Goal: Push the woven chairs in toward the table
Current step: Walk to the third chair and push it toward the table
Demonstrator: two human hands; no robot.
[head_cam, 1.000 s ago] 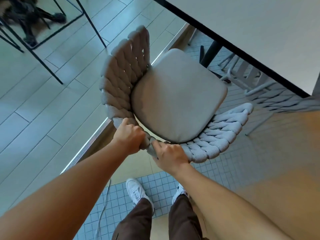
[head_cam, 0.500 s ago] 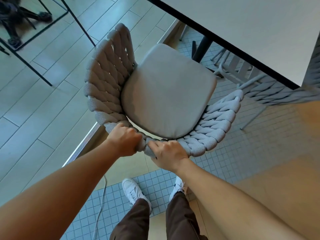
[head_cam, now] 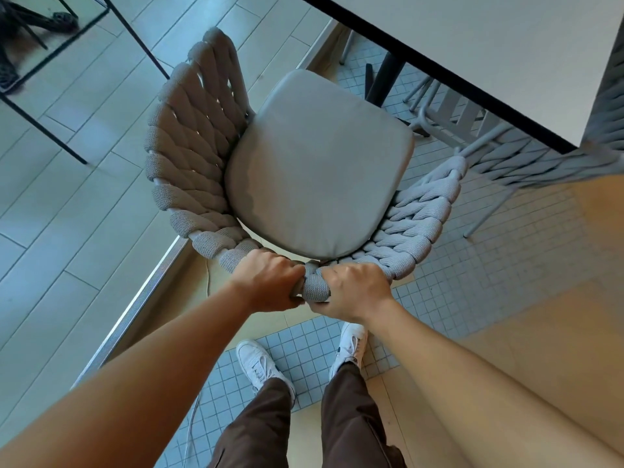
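A grey woven chair (head_cam: 192, 157) with a smooth grey seat cushion (head_cam: 320, 163) stands right in front of me, facing the table (head_cam: 489, 52) at the upper right. My left hand (head_cam: 268, 280) and my right hand (head_cam: 351, 288) both grip the top of the chair's rope backrest, side by side. The cushion's front edge lies close to the table's dark edge. A second woven chair (head_cam: 540, 160) sits partly under the table at the right.
A black table leg (head_cam: 385, 79) stands just beyond the seat. Thin black metal frame legs (head_cam: 135, 32) stand on the pale plank floor at the upper left. A metal floor strip (head_cam: 141, 298) runs diagonally past my white shoes (head_cam: 256, 363); a thin cable lies along it.
The chair and my hands sit lower and more central in view, while the table edge has drawn closer over the seat's front. Both hands keep the same grip.
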